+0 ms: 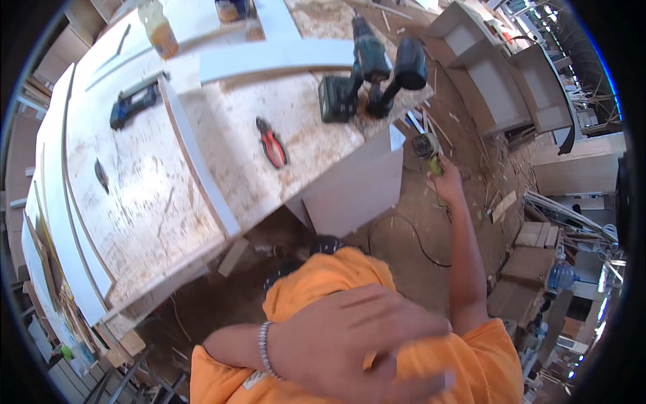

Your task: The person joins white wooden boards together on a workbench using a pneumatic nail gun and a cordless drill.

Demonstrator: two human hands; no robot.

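My right hand (445, 180) reaches out past the right edge of the workbench. It is closed round the green body of a hand-held power tool (425, 145), whose dark round head points away from me. The tool's exact kind is hard to make out. Close in front of my orange shirt, my left hand (356, 330) has its thumb and fingers extended, slightly smeared by motion. A beaded bracelet (264, 350) circles that wrist, and I see nothing held there. Red-handled pliers (272, 143) lie on the workbench (151, 209).
Two cordless drills (370, 57) stand at the bench's right corner. A blue nail gun (134, 104), white-faced strips (198, 158) and a bottle (157, 28) are on the bench. A cable (420, 239) curves over the littered floor. Open cabinet boxes (494, 97) stand at the far right.
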